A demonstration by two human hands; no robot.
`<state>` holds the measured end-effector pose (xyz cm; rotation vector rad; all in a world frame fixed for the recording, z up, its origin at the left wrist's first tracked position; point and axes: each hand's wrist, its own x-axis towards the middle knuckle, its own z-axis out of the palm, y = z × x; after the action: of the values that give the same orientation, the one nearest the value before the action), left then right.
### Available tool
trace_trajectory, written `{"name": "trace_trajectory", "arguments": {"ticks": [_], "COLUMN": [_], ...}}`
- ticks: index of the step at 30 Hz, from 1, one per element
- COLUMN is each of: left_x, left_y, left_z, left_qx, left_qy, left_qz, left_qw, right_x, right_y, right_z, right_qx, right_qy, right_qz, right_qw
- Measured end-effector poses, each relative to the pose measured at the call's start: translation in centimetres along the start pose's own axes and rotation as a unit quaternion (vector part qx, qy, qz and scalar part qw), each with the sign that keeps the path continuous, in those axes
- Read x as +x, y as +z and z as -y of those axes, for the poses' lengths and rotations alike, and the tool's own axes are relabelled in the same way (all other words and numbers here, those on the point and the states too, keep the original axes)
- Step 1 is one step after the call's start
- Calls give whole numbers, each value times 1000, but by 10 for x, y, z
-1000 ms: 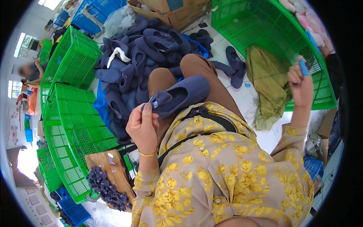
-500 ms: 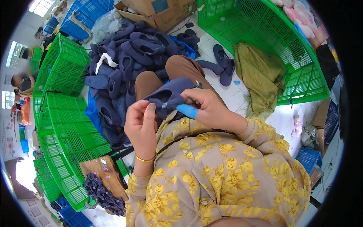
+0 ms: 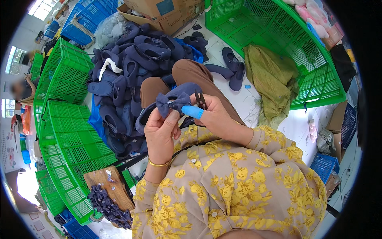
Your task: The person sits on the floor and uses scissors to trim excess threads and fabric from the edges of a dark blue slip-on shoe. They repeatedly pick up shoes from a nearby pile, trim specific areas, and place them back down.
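Over my lap is a navy fabric slipper [image 3: 190, 87], with a navy bow [image 3: 174, 104] against its near side. Whether the bow is fixed to the slipper I cannot tell. My left hand [image 3: 159, 133] pinches the bow's lower edge between thumb and fingers; a gold bangle circles that wrist. Small dark thread snips [image 3: 200, 99] stick up out of my right hand [image 3: 221, 119], their blades apart. The right thumb, wrapped in blue tape, presses by the bow's small pale centre. My other right fingers are partly hidden behind the slipper.
A heap of navy slippers [image 3: 123, 75] lies ahead to the left. Green crates [image 3: 75, 131] line the left; a large green crate [image 3: 318, 71] with olive cloth [image 3: 270, 79] stands right. Several bows [image 3: 105, 203] lie by a wooden board [image 3: 109, 181]. Behind the heap are cardboard boxes [image 3: 175, 18].
The bow has come into view in front of the slipper, and my left hand has shifted slightly right with it. The snips now show plainly in my right hand.
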<state>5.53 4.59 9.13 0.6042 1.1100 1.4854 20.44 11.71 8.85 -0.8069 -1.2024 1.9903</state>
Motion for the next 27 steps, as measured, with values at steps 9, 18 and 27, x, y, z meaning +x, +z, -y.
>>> {"name": "trace_trajectory", "arguments": {"ticks": [9,18,27], "left_x": [-22,-30,-15], "left_y": [-8,-43,-17], "left_z": [-11,-23,-32], "left_qx": [66,-61,-167], "left_qy": [29,129,52], "left_qz": [-22,39,103], "left_qw": [997,989,979], "right_x": [12,15,7], "right_y": [-21,-30,-17], "right_z": [-7,-9,-7], "right_qx": [12,0,-109], "right_qy": [-39,-60,-48], "right_qz": [-126,-98,-29], "right_qw": [991,993,993]}}
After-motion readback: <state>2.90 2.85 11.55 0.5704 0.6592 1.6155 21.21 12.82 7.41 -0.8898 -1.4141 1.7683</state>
